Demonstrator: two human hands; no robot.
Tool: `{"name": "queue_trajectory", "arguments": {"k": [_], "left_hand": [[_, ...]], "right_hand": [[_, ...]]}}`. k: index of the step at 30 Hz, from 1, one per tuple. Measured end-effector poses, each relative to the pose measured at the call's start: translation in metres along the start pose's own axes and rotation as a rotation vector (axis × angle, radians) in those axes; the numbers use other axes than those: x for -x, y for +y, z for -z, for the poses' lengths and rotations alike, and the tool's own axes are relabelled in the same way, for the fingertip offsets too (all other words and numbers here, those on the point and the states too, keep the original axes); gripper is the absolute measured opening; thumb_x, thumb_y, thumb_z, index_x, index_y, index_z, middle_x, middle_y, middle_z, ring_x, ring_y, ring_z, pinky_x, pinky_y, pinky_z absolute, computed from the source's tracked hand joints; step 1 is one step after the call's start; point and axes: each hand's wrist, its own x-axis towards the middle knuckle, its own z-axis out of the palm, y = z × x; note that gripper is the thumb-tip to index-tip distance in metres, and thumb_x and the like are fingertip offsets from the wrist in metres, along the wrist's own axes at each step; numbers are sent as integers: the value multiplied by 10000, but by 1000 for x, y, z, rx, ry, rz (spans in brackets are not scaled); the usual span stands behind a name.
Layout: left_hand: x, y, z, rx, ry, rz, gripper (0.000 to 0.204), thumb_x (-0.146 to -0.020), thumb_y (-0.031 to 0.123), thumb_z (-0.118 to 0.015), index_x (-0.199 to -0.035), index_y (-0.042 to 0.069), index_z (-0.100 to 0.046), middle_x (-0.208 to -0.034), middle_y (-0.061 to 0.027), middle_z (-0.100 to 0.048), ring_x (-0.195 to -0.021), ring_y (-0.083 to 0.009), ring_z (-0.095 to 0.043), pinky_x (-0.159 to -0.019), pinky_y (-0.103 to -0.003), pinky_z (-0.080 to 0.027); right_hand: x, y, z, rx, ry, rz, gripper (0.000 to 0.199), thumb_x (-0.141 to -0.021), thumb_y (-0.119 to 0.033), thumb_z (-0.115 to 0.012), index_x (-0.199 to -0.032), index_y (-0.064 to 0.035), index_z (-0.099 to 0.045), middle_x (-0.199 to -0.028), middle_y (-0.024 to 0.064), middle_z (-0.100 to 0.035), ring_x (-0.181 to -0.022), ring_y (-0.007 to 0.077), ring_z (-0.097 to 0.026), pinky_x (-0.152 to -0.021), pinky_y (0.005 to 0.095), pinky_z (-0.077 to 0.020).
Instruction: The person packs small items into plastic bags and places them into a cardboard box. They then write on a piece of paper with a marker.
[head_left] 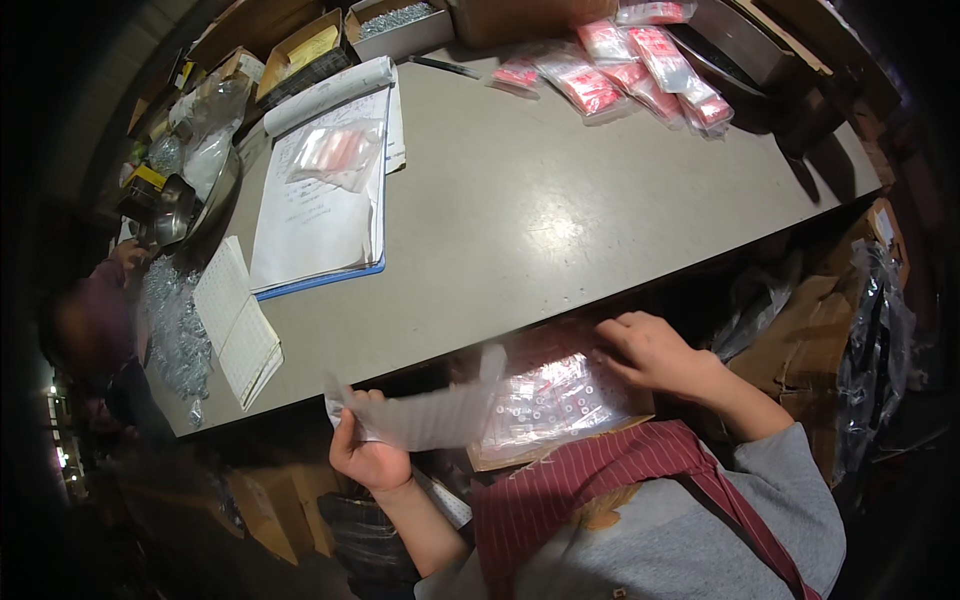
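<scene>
A white ruled paper (pixel 430 415), smeared by motion, is pinched between the thumb and fingers of my left hand (pixel 372 452) in front of the table's near edge. Its upper right corner stands up over an open cardboard box on my lap side. Inside that box lie clear plastic bags (pixel 550 400) with small pale ring-shaped parts in them. At the box's far right side is my right hand (pixel 650 352), its fingers curled in and its fingertips partly hidden. What those fingers hold, if anything, I cannot make out.
On the grey table (pixel 480 230) lie a clipboard (pixel 320 278) with papers and a plastic bag, a folded notebook (pixel 238 325), a pen (pixel 445 66) and red-and-white bags (pixel 640 75). Metal hardware (pixel 175 330) is heaped at left, near another person's hand (pixel 130 255). A carton (pixel 805 335) stands right.
</scene>
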Motion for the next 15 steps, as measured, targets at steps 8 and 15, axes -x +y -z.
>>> {"name": "queue_trajectory", "arguments": {"k": [8,15], "left_hand": [[7,5,-19,-275,223,-124,402,-1056,210,-505,-1387,-15,-548,-1404,-139,-603,-1291,-300,-569,-1126,-480,-425],[6,3,-36,-415,304,-199,440,-1094,255,-455,-1423,-35,-486,-1395,-144,-582,-1257,-266,-582,-1061,-405,-468]], "right_hand": [[0,-15,-20,-83,-69,337,447,-838,-130,-690,-1258,-17,-587,-1168,181,-616,-1064,369,-611,-881,429,-531],[12,-2,-6,-117,259,250,424,-777,-63,-686,-1197,-33,-629,-1192,168,-628,-1049,369,-603,-887,442,-492]]}}
